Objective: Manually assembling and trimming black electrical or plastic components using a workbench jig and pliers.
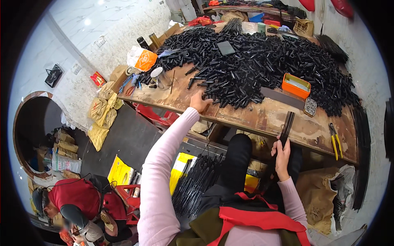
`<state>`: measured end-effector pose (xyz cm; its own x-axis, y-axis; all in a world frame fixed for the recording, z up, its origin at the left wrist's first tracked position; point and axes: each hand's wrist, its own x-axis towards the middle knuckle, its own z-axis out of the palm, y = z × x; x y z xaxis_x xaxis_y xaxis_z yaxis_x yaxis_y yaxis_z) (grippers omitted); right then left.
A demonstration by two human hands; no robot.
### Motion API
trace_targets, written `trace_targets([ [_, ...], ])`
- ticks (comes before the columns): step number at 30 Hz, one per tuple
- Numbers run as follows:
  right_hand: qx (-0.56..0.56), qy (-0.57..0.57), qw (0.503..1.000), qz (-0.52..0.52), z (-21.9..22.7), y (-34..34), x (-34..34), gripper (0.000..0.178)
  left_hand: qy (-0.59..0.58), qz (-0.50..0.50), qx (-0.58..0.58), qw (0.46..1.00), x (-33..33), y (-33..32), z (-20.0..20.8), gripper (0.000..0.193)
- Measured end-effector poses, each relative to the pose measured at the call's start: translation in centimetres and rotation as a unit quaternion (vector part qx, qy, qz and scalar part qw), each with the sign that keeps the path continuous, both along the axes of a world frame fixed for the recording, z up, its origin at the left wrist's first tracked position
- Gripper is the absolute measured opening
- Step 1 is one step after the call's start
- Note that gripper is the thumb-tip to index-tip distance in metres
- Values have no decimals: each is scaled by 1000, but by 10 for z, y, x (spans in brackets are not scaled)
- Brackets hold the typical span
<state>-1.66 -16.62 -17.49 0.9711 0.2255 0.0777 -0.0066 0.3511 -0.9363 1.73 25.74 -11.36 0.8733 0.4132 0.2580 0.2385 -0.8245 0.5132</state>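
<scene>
A wide heap of short black tubes point(246, 61) covers much of the wooden table point(180, 96). My left hand point(198, 103) rests by the table's front edge, at the heap's near left side. Its fingers curl down toward the thumb, and what lies between them is too small to make out. Lower and to the right, my right hand point(282, 160) is closed round a few thin black rods point(288, 125). These rods point up from the fist toward the table's front edge. Many more long black rods point(197, 186) lie in a bundle left of my legs.
An orange box point(296, 85) and a small tray of metal bits point(310, 106) border the heap. Yellow-handled pliers point(335, 141) lie on the right. A clear jar point(160, 78) stands left. A co-worker point(82, 201) sits low at the left, near a red chair point(128, 199).
</scene>
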Motion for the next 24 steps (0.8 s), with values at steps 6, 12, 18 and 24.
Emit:
trace_targets([
  [6,21,4,1000,19,1,8,0,23,8,109,-204,973,-35,29,-6,41],
  [12,-20,13,999,-25,5,-5,1,21,25,-139,-566,812,-57,-130,60,26],
  [18,49,42,997,38,16,-6,-32,61,-12,-231,-479,847,15,-244,67,19],
  [24,144,215,963,80,11,-19,-43,52,176,-462,-504,708,3,-302,89,28],
])
